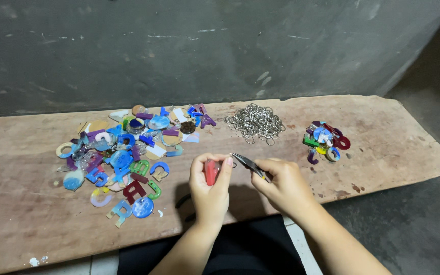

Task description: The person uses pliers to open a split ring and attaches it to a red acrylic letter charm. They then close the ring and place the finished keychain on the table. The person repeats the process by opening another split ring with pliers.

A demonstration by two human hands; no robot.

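Pinching a red piece in your left hand, you are gripping pliers in your closed right hand, tips just beside the piece.

Single head view, steeply down and forward, close over wooden board, wall behind

red resin piece | upright, pinched | pliers tip touching its top
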